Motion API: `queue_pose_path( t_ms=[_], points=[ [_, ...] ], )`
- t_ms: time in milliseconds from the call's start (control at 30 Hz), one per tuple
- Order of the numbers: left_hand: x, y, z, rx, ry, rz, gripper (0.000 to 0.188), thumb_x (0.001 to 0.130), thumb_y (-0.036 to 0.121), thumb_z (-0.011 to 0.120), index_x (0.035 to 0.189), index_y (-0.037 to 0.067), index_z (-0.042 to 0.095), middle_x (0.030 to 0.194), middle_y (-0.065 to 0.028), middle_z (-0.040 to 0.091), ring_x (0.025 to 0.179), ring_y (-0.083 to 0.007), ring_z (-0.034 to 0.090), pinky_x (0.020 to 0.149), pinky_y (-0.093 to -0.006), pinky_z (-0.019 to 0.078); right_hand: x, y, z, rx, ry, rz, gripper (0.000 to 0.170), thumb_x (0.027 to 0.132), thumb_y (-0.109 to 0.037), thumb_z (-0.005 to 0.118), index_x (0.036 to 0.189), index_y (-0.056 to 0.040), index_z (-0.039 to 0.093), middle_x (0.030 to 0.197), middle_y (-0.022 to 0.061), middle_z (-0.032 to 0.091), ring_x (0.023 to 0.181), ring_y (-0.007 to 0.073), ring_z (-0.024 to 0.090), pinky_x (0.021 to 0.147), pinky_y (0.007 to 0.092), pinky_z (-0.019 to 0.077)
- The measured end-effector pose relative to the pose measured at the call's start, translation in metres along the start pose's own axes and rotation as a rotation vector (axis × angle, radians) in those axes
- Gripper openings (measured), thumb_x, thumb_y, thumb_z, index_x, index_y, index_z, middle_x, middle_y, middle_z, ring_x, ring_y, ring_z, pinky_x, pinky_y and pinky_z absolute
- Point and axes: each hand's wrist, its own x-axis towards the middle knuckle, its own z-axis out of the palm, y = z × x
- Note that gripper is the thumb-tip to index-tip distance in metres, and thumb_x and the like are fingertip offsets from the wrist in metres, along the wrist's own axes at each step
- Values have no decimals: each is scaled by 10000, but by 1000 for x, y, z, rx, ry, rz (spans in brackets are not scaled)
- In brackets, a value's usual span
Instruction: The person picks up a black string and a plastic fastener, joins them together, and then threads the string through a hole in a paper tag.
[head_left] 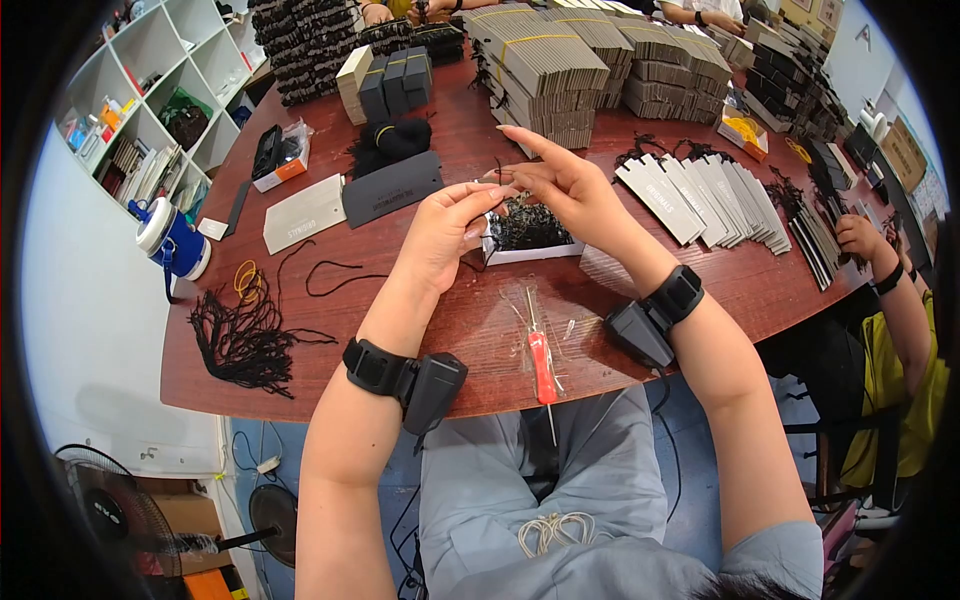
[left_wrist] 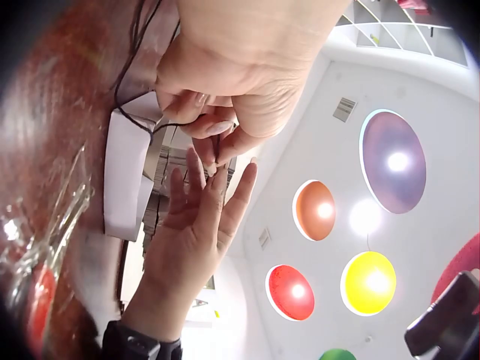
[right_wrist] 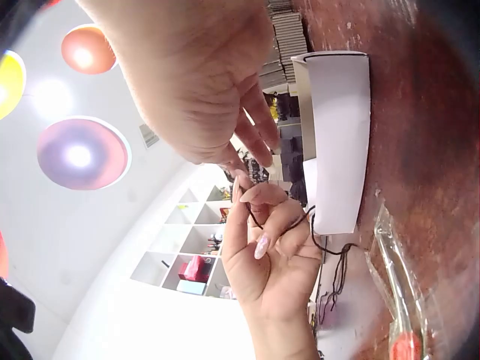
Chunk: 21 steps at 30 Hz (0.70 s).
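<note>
In the head view my left hand (head_left: pixel 445 225) pinches a thin black cord (right_wrist: pixel 301 220) between thumb and fingertips. The cord hangs from those fingers past the end of a small white box (left_wrist: pixel 127 169). My right hand (head_left: pixel 565 195) comes in from the other side, its fingers spread and fairly straight, with the fingertips right at the left hand's. Both hands are held above the near side of the box, which holds a heap of black corded pieces (head_left: pixel 530 228). A red-handled screwdriver-like tool (head_left: pixel 541 365) in clear plastic lies nearer me.
Loose black cords (head_left: pixel 245 335) lie at the left, near a blue-and-white jug (head_left: pixel 175 240). Beige (head_left: pixel 305 213) and black cards (head_left: pixel 392 190) lie behind my left hand. Fanned grey tags (head_left: pixel 705 200) lie right. Banded stacks (head_left: pixel 540 70) stand behind. Another person's hand (head_left: pixel 858 237) is at far right.
</note>
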Motion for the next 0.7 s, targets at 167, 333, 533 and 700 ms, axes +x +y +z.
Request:
queue_pose_path(
  t_ms=[167,333,533,700],
  points=[
    [1,-2,2,-9,66,23,154,802,144,521,886,23,566,647,45,495,449,12,335,368,-130,219,-1,-6,-1,-255,-6,-119,476,783,-2,458,1229,-117,338,885,115,602,835,185,581,702,275,445],
    [-2,2,4,40,19,14,146,808,176,524,813,34,556,608,54,452,439,13,323,367,-134,214,-1,-11,-5,-734,4,-267,513,761,-75,500,1231,-147,308,844,53,603,750,245,566,604,339,461],
    [3,-5,-7,-55,13,22,174,795,174,543,854,15,582,623,43,493,430,8,302,369,-148,207,0,-14,-4,-997,-82,-337,515,760,-71,503,1230,-139,303,854,52,601,720,241,572,568,337,467],
    [0,2,-2,-97,23,38,165,795,170,537,837,18,587,616,50,483,437,8,311,374,-144,206,-3,-18,5,-563,39,-226,511,756,-72,522,1220,-123,316,848,87,598,698,215,580,584,314,469]
  ],
)
